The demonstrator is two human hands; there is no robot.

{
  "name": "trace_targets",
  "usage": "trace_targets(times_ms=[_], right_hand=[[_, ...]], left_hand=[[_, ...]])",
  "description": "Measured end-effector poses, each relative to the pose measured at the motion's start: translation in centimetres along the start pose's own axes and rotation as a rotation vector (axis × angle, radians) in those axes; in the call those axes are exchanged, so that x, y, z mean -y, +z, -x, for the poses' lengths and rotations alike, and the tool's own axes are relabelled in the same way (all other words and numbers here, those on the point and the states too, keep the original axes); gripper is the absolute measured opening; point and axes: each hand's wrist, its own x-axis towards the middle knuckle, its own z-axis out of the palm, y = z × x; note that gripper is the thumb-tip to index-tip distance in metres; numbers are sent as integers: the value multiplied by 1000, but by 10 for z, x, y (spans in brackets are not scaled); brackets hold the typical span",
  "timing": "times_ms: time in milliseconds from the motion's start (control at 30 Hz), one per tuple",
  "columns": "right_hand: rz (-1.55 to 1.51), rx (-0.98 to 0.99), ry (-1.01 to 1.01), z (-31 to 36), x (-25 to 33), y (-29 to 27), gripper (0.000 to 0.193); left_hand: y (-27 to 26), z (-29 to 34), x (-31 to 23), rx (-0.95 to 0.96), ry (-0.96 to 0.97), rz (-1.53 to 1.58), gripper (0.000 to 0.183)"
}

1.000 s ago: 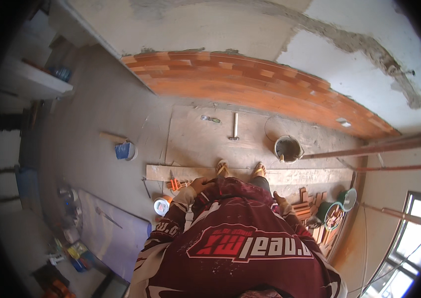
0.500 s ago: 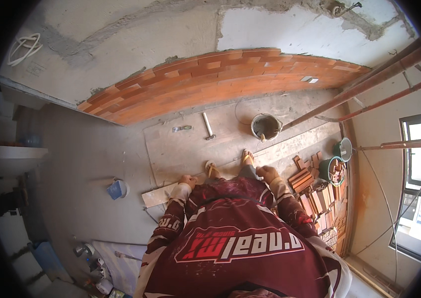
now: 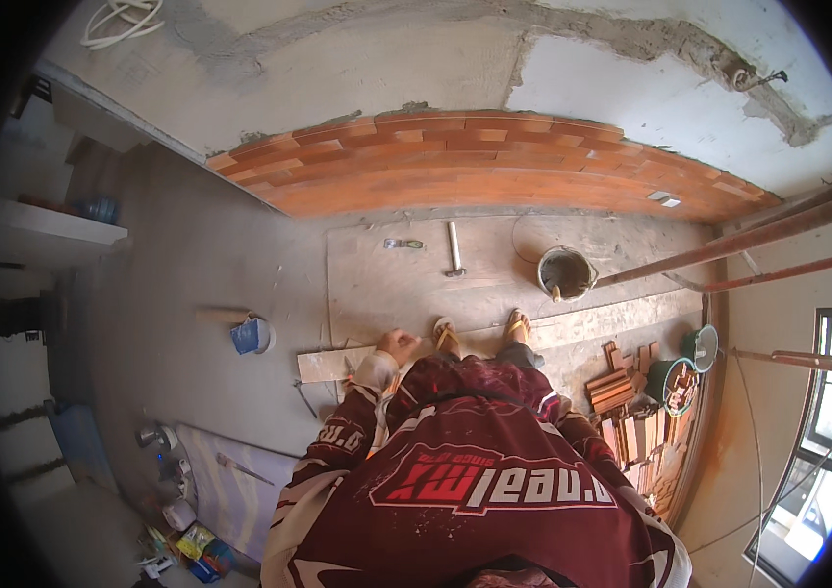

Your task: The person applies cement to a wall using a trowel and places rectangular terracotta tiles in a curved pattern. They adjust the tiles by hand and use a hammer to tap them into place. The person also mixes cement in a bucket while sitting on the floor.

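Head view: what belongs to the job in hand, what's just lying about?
Likely the job, around the orange tiled strip on the wall:
bucket with grey contents
hammer
scraper-like tool
loose reddish tiles

Probably just lying about:
pale sheet, lower left
yellow item near it
blue container on the ledge

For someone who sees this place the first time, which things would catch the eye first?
Probably the band of orange tiles along the lower wall. Next, the maroon shirt filling the bottom middle, with the left hand just left of the feet. Beyond the feet, a bucket and a hammer stand out.
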Motion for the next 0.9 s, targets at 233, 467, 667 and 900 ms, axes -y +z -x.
trace_targets(times_ms=[233,467,667,900], right_hand=[[-210,-56,-266,13,25,-73,48],[-17,41,-6,41,107,-84,56],[198,-310,341,3,48,-43,73],[62,130,-140,-34,53,-59,58]], left_hand=[[8,53,-102,162,259,164,33],[-32,75,-163,71,253,285,22],[-42,84,-159,94,298,337,25],[-31,98,-153,439,366,250,29]])
